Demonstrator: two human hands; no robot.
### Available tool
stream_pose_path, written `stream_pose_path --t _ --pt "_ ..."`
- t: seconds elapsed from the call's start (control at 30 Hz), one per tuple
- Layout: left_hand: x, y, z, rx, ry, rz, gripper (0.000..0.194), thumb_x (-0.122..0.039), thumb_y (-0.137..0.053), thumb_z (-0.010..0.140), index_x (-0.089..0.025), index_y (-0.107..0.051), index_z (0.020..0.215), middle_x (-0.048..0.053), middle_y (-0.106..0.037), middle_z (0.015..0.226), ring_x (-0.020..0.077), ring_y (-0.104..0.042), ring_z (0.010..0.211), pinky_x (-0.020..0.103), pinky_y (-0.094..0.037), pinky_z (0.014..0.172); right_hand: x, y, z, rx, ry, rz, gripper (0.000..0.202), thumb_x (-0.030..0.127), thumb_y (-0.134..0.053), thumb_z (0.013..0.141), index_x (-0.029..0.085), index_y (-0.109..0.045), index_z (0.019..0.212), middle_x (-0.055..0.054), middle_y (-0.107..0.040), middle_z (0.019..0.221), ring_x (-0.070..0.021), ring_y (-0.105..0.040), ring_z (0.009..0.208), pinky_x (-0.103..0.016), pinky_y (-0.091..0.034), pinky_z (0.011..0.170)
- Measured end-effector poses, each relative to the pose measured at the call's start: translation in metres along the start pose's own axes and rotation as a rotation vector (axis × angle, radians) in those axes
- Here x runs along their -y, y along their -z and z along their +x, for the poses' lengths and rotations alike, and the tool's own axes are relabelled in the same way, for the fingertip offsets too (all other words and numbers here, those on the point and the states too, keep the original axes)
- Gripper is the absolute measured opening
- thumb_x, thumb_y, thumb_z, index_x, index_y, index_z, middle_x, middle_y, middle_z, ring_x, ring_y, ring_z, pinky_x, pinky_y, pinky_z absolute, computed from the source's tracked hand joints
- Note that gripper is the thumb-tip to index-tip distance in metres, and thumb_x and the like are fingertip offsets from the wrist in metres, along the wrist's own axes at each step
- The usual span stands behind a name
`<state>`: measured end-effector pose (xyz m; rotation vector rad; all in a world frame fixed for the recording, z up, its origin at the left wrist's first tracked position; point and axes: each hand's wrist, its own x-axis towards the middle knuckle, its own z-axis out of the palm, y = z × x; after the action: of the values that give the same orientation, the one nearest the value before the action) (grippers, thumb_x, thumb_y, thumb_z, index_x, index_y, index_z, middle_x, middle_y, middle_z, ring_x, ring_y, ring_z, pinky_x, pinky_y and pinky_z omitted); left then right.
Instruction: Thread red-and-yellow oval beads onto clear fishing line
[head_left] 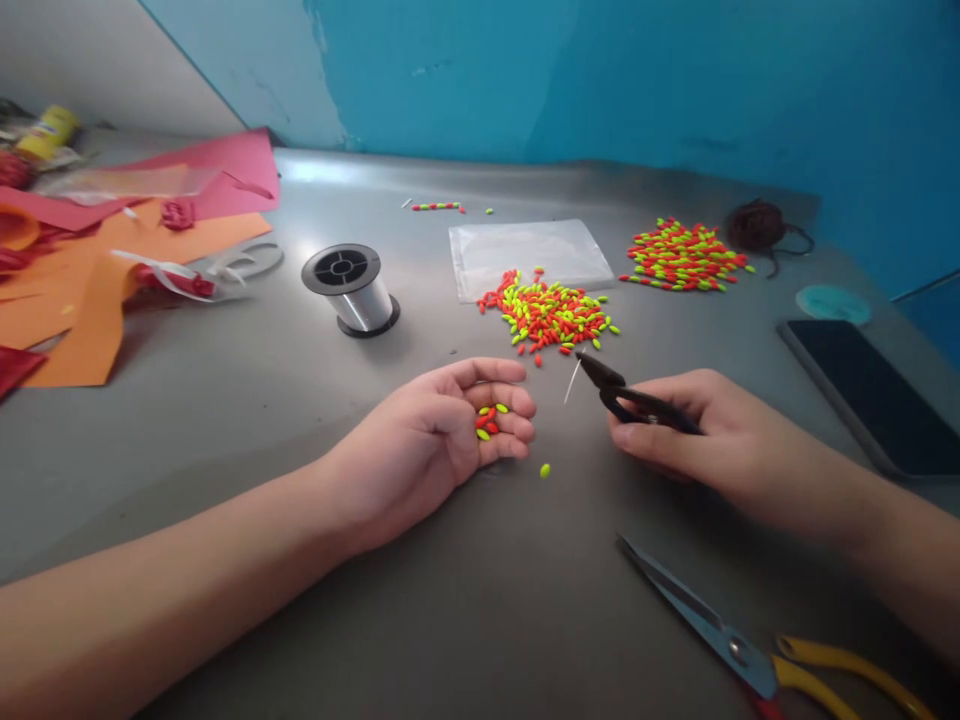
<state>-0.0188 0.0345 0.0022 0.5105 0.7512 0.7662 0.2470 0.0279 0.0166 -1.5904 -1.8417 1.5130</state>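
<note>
My left hand lies palm up with its fingers curled, cupping several red and yellow-green oval beads. A single yellow-green bead rests on the table just off its fingertips. To the right, my right hand is closed around the handles of small dark pliers. At the tip of their jaws is a short thin white piece, like wire or line. Beyond both hands a loose pile of red and yellow-green beads spreads against a clear plastic bag.
Left of centre stands a spool of clear line. Scissors lie near my right forearm, beside a phone further right. Another bead pile and dark yarn sit at the back right. Orange sheets cover the left side.
</note>
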Motion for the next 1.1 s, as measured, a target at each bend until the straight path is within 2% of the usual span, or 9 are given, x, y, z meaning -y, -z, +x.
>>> stream_pose_path --t 0.17,0.43,0.53,0.7,0.9,1.1 --pt "0.004 0.001 0.000 0.041 -0.029 0.002 0.048 0.012 -0.059 0.070 -0.011 -0.075 0.109 0.009 -0.075 0.099 0.0167 -0.075 0.090 0.028 -0.062 0.087 0.003 -0.003 -0.005 0.028 0.095 -0.212 0.037 0.043 -0.063 0.099 0.022 -0.055 0.070 0.003 -0.043 0.071 -0.0158 -0.041 0.068 -0.031 -0.032 0.058" --pt "0.004 0.002 0.000 0.071 -0.021 -0.018 0.033 0.006 -0.068 0.084 -0.012 -0.078 0.109 0.010 -0.078 0.108 0.0195 -0.079 0.099 0.029 -0.063 0.092 0.006 -0.011 -0.008 0.026 0.157 -0.401 0.024 0.027 -0.068 0.087 0.023 -0.054 0.068 0.004 -0.046 0.062 -0.0144 -0.038 0.061 -0.032 -0.028 0.054" --pt "0.004 0.003 -0.001 0.076 -0.005 -0.025 0.035 0.006 -0.068 0.080 -0.012 -0.078 0.108 0.012 -0.078 0.112 0.0216 -0.078 0.103 0.031 -0.062 0.096 0.006 -0.012 -0.008 0.023 0.165 -0.416 0.022 0.026 -0.068 0.085 0.023 -0.055 0.068 0.004 -0.047 0.061 -0.0145 -0.038 0.060 -0.033 -0.026 0.053" --pt "0.003 0.004 -0.001 0.086 -0.001 -0.033 0.055 0.013 -0.059 0.066 -0.011 -0.078 0.112 0.013 -0.078 0.118 0.0236 -0.078 0.111 0.031 -0.061 0.099 0.006 -0.010 -0.009 0.033 0.160 -0.399 0.023 0.026 -0.067 0.086 0.023 -0.054 0.068 0.004 -0.047 0.063 -0.0145 -0.039 0.061 -0.032 -0.028 0.054" --pt "0.003 0.002 -0.002 0.076 -0.010 -0.011 0.048 0.011 -0.066 0.076 -0.011 -0.076 0.118 0.013 -0.078 0.121 0.0234 -0.079 0.111 0.032 -0.061 0.102 0.005 -0.011 -0.009 0.029 0.170 -0.416 0.023 0.025 -0.067 0.086 0.023 -0.054 0.067 0.005 -0.045 0.062 -0.0141 -0.038 0.060 -0.032 -0.027 0.054" --pt "0.003 0.000 -0.002 0.066 0.002 -0.017 0.029 0.002 -0.072 0.089 -0.012 -0.079 0.115 0.012 -0.079 0.113 0.0212 -0.080 0.103 0.030 -0.064 0.095 0.006 -0.011 -0.009 0.030 0.159 -0.421 0.023 0.026 -0.066 0.086 0.023 -0.053 0.068 0.005 -0.044 0.062 -0.0139 -0.037 0.060 -0.031 -0.027 0.053"
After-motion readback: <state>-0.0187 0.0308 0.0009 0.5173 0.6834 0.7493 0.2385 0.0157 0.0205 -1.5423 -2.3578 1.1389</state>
